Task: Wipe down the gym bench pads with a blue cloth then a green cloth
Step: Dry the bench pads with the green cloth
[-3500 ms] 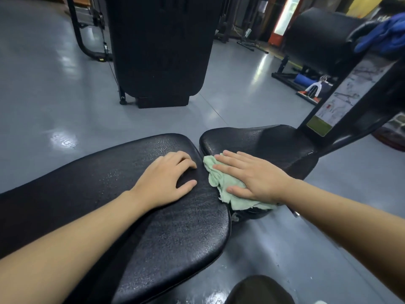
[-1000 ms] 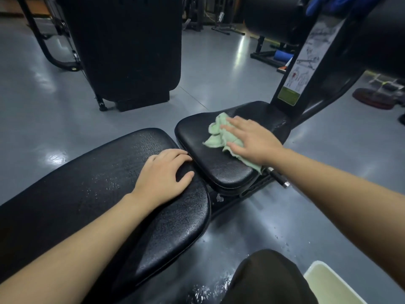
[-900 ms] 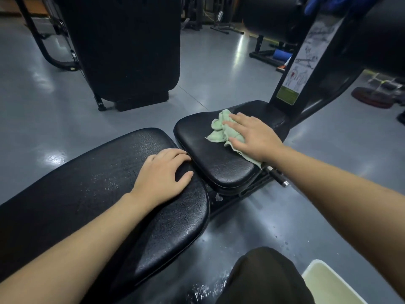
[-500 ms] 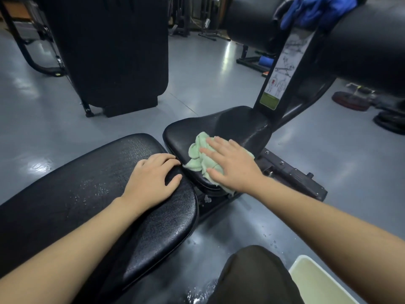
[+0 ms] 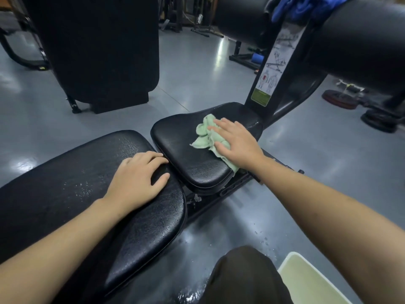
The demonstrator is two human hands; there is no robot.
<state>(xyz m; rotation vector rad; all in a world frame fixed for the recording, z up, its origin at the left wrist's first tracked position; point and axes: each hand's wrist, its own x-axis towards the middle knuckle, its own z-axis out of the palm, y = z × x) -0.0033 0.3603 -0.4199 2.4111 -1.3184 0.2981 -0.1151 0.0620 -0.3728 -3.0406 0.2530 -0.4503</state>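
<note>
A black gym bench has a long back pad [image 5: 72, 194] at the left and a smaller seat pad [image 5: 182, 145] beyond it. My right hand [image 5: 236, 143] lies flat with straight fingers on a crumpled green cloth [image 5: 206, 132], pressing it onto the far right part of the seat pad. My left hand [image 5: 138, 181] rests palm down on the end of the back pad, fingers slightly bent over its edge. A blue cloth [image 5: 306, 6] hangs over a black roller pad [image 5: 359, 40] at the top right.
An upright post with an exercise label [image 5: 274, 64] rises behind the seat pad. A large black machine [image 5: 98, 47] stands at the back left. Weight plates [image 5: 339, 99] lie on the wet grey floor at right. A pale basin [image 5: 306, 279] sits at bottom right beside my knee [image 5: 245, 275].
My right hand has slid the green cloth from the near edge of the seat pad toward its far right side. My left hand has stayed on the back pad.
</note>
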